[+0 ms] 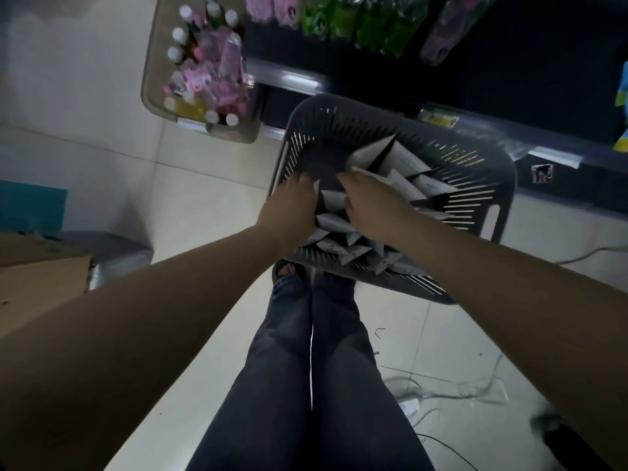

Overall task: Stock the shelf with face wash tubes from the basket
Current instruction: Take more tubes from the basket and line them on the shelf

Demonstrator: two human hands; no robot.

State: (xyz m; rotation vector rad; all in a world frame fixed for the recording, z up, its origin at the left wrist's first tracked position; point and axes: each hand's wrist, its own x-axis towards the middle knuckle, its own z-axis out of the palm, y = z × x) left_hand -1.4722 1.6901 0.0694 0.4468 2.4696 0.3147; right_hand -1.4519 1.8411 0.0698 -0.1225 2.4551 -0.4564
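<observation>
You were at the pickup step, reaching into the basket point(475, 158) on the floor. Your right hand point(372, 205) curled round tubes point(404, 158); the grip of your left hand point(292, 207) was unclear. The next move called for lifting them to the shelf point(285, 76).

1. Dark grey slotted plastic basket point(356, 107): matt.
2. White face wash tubes point(404, 161): smooth plastic, slight sheen.
3. Pale tiled floor point(204, 205): glossy, smooth.
4. Brown cardboard box point(37, 287): matt, rough.
5. Dark blue trousers point(282, 385): denim cloth.

Dark grey slotted basket point(475, 158), white tubes point(404, 158).
</observation>
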